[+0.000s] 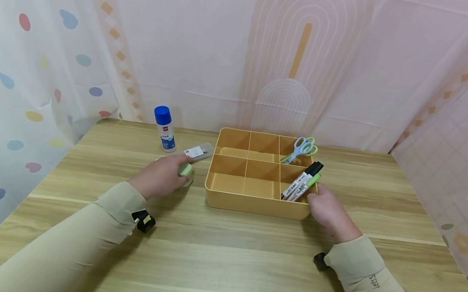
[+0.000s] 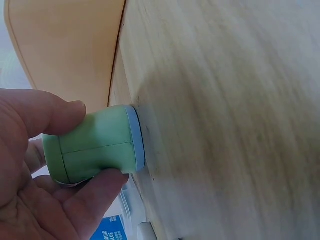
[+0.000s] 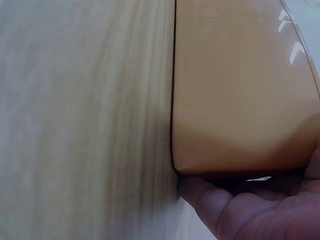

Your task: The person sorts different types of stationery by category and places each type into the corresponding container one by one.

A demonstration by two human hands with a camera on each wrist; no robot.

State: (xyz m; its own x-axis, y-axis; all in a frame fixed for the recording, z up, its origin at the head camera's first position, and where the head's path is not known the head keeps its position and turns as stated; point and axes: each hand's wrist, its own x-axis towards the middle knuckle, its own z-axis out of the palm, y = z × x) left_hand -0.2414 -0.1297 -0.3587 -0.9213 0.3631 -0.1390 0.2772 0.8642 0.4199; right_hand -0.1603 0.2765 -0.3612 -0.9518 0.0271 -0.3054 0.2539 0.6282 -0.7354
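My left hand (image 1: 161, 175) pinches a small green rounded block with a light blue base (image 2: 100, 145) between thumb and fingers. The base end is right at the tabletop, left of a yellow-orange organizer box (image 1: 258, 205). At the box's right front corner, my right hand (image 1: 329, 212) holds the side, thumb near the rim; in the right wrist view its fingers (image 3: 205, 200) lie along that side, partly hidden. Scissors (image 1: 301, 148) stand in the back right compartment. Black-capped markers (image 1: 299, 183) and a green-capped pen (image 1: 313, 180) lean in the front right one.
A blue-capped liquid glue bottle (image 1: 165, 130) stands upright at the back left. Between it and the box lies a flat clear case (image 1: 205, 150) with a white label. A printed curtain (image 1: 193, 43) hangs behind the wooden table (image 1: 222, 267).
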